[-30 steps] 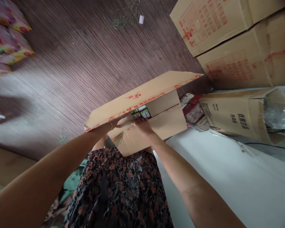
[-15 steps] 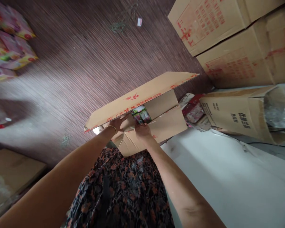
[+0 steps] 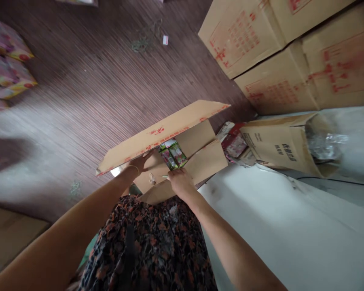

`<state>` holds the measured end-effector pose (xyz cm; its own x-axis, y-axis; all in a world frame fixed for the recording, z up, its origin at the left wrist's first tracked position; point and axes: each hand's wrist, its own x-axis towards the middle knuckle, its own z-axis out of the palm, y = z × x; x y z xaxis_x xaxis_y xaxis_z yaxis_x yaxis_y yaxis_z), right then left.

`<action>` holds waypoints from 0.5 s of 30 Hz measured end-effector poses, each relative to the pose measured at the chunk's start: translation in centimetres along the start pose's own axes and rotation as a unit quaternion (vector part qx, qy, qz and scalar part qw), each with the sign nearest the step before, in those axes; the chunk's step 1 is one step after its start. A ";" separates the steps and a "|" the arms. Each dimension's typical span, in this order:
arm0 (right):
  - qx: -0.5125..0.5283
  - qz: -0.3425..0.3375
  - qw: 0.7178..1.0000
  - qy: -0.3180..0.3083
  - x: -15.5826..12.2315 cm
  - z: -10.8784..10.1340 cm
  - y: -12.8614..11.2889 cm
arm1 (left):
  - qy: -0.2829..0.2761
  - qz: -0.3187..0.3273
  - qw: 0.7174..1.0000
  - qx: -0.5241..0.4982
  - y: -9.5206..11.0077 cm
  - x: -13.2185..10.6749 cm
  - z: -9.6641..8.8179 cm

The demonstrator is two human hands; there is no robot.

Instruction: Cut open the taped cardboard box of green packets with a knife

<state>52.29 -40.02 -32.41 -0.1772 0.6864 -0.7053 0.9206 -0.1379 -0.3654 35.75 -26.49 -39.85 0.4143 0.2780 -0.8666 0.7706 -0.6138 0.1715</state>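
Your carton (image 3: 182, 153) stands open, packets (image 3: 172, 153) showing; your left hand (image 3: 141, 161) grips one inner flap, your right hand (image 3: 178, 182) pinches the near flap's edge.

You are in a stockroom or packing area of a shop. Large brown cardboard cartons with red print (image 3: 255, 36) are stacked at the upper right of your view. A brown carton with black lettering (image 3: 279, 145) lies on its side on the dark ribbed floor (image 3: 94, 81). Bright pink and yellow printed packets (image 3: 6, 68) pile at the left edge, and an open brown carton (image 3: 206, 157) shows small colourful packs (image 3: 172, 153) inside.
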 end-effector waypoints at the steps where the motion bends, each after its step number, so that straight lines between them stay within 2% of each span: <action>1: -0.005 0.000 1.000 0.000 0.5 -0.1 0.0 | 0.006 0.001 1.000 -0.002 -0.1 0.0 -0.3; 4: -0.012 -0.013 1.000 0.013 2.1 -0.1 0.0 | 0.059 0.006 0.998 -0.027 0.3 0.2 -1.9; 6: -0.006 -0.024 1.000 0.011 3.1 -0.3 0.2 | 0.108 0.011 0.991 -0.074 1.7 0.7 -3.7; 10: 0.004 -0.036 0.999 -0.020 4.9 -1.4 1.9 | 0.165 0.070 0.979 -0.098 7.4 2.8 -8.4; 13: 0.002 -0.004 0.999 -0.053 6.6 -2.8 4.0 | 0.163 0.131 0.975 -0.068 11.8 5.9 -11.3; 15: 0.007 0.012 0.998 -0.065 7.4 -3.4 5.1 | 0.156 0.140 0.976 -0.053 13.8 8.3 -12.3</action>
<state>56.85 -33.22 -37.50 -0.2004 0.5840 -0.7866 0.9203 -0.1631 -0.3556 55.75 -23.55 -38.96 0.7303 0.3318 -0.5971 0.6448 -0.6233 0.4424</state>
